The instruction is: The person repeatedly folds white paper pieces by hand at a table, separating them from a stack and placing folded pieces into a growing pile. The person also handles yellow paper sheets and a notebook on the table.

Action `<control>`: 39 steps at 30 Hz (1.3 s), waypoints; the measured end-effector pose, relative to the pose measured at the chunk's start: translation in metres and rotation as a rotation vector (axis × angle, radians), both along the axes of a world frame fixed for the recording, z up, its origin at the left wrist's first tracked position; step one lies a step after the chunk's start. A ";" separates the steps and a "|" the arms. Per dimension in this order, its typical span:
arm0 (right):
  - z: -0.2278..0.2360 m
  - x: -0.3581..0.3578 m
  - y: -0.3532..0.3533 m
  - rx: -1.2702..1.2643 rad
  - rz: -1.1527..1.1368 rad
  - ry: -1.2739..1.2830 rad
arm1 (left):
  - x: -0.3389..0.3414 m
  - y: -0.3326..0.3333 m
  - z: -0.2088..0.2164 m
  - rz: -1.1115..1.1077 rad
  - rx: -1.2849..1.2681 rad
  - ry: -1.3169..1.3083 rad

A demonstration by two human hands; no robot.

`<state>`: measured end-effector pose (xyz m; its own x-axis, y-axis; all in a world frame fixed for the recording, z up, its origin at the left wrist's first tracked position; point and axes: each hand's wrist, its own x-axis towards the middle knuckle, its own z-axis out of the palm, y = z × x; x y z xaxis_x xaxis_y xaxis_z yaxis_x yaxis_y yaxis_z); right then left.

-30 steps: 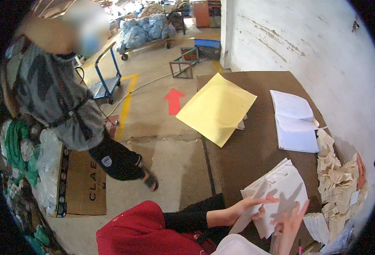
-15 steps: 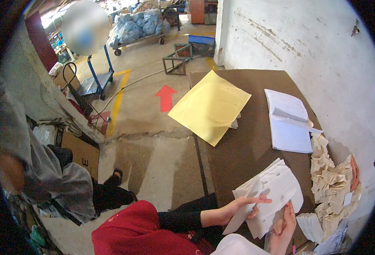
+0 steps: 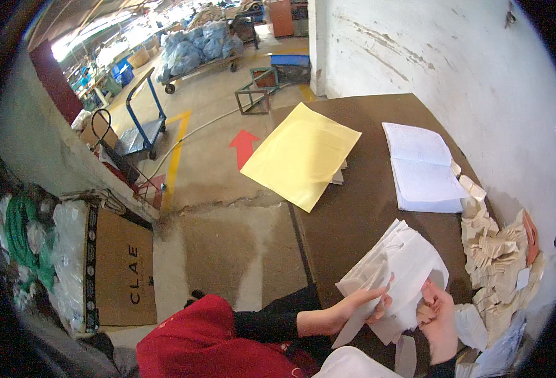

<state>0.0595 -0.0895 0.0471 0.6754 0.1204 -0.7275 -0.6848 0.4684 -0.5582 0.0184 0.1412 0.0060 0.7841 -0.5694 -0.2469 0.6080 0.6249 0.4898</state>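
My left hand (image 3: pixel 353 307) grips the lower left edge of a fanned bundle of white paper sheets (image 3: pixel 407 264), held just above the near end of a brown table (image 3: pixel 366 214). A black sleeve covers that forearm. My right hand (image 3: pixel 440 315) pinches the bundle's lower right edge, with its fingers curled on the paper. Part of the bundle is hidden behind both hands.
Farther along the table lie a large yellow sheet (image 3: pixel 300 154) and an open white notebook (image 3: pixel 423 167). A heap of beige paper pieces (image 3: pixel 498 252) lies along the white wall on the right. A cardboard box (image 3: pixel 123 268), a blue hand cart (image 3: pixel 142 126) and a metal frame (image 3: pixel 256 97) stand on the floor to the left.
The person in grey who stood on the left has gone from view. Both my hands stay on the paper bundle, which has shifted slightly.
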 end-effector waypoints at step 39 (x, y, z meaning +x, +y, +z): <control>-0.044 -0.021 0.047 -1.415 -0.005 -1.428 | 0.004 0.028 0.007 -0.035 -0.135 0.101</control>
